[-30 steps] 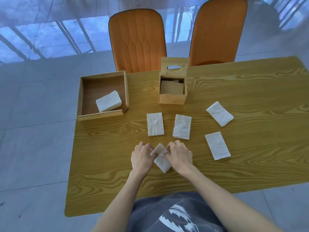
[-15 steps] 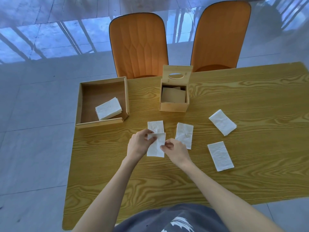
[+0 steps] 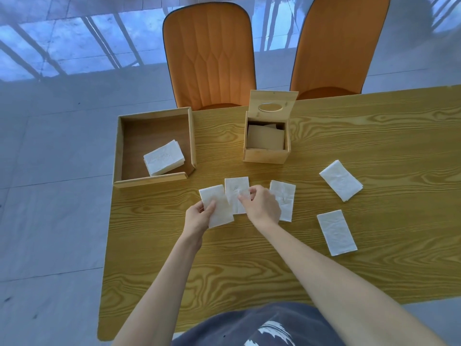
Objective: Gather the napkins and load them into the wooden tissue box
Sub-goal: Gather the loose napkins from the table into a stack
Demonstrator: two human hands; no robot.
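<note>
1. We lose part of the middle napkin [image 3: 235, 193] under the right hand [image 3: 262, 208]
2. The right chair [image 3: 334, 46] is cut by the top edge
3. We cannot read the tissue box [image 3: 267, 143] contents (dim inside)

Soft, crinkled white paper napkin [image 3: 216, 207] pinched in left hand [image 3: 199, 216], pale matt wooden tissue box [image 3: 266, 145] beyond right hand [image 3: 262, 208], glossy wood-grain table [image 3: 349, 151] beneath, orange quilted fabric chairs [image 3: 209, 56] beyond
</note>
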